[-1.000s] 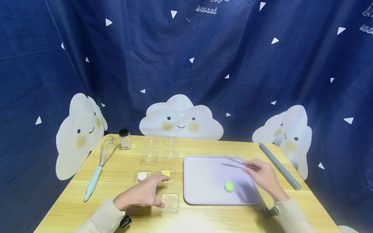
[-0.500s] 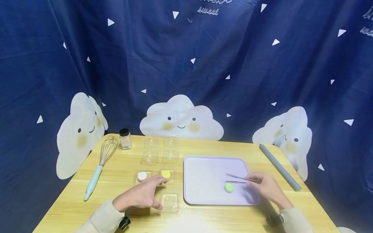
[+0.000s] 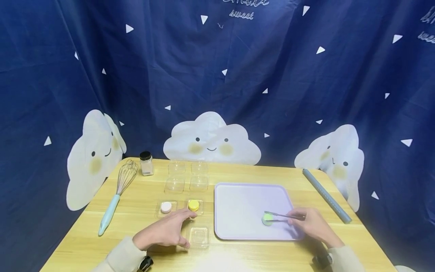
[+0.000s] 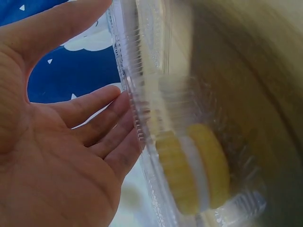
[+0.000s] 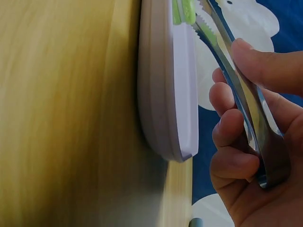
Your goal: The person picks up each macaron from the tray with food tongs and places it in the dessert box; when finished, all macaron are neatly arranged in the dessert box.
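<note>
My right hand (image 3: 314, 224) grips metal tongs (image 5: 274, 161) between thumb and fingers. Their serrated tips lie over and beside a green macaron (image 3: 267, 218) on the lilac tray (image 3: 238, 211); in the right wrist view the macaron (image 5: 185, 10) shows only at the top edge. My left hand (image 3: 166, 229) is spread beside a clear plastic box (image 3: 198, 236), its fingertips right at the box's rim in the left wrist view. A yellow macaron (image 4: 215, 165) with a white filling sits in one compartment, and a pale pink-white macaron (image 3: 166, 207) in another.
Raised clear lids (image 3: 175, 184) stand behind the compartments. A whisk (image 3: 113, 207) with a light-blue handle lies on the left, near a black-capped jar (image 3: 147, 165). At the right edge lies a grey-blue rod (image 3: 327, 196). A blue curtain (image 3: 217, 75) hangs behind the table.
My right hand has lowered the tongs toward the tray's front, and their tips have come down around the green macaron. The left hand has stayed nearly in place beside the box.
</note>
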Demonstrator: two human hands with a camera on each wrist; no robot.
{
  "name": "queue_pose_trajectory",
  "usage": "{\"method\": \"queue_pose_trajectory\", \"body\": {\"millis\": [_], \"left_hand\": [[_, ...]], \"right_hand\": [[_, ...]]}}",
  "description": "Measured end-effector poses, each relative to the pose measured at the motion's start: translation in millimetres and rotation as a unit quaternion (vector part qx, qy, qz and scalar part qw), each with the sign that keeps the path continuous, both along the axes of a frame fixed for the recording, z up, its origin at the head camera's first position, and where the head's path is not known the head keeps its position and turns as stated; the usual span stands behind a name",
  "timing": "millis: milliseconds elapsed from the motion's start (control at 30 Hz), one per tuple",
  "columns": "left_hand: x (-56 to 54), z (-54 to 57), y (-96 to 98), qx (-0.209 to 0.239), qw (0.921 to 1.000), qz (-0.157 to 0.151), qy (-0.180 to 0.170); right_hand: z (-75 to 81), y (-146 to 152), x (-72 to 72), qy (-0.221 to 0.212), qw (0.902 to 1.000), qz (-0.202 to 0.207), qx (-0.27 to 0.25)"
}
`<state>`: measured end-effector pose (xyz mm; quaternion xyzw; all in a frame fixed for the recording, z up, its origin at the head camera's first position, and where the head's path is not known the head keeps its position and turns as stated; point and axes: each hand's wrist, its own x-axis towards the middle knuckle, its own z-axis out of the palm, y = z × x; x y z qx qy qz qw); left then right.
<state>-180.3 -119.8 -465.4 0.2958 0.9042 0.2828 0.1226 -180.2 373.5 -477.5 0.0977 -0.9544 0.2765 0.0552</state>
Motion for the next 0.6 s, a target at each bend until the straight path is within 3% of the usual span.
{"method": "queue_pose_trajectory", "body": {"millis": [233, 600], "left_hand": [[-1.1, -3.8, 1.3, -0.011, 0.9997, -0.005, 0.022], [-1.3, -7.1, 1.7, 0.001, 0.9999, 0.01, 0.011]], "right_hand": [[-4.6, 4.2, -0.9, -0.016, 0.9997, -0.001, 0.016], [-7.1, 4.4, -1.7, -0.014, 0.9992, 0.03, 0.022]]}}
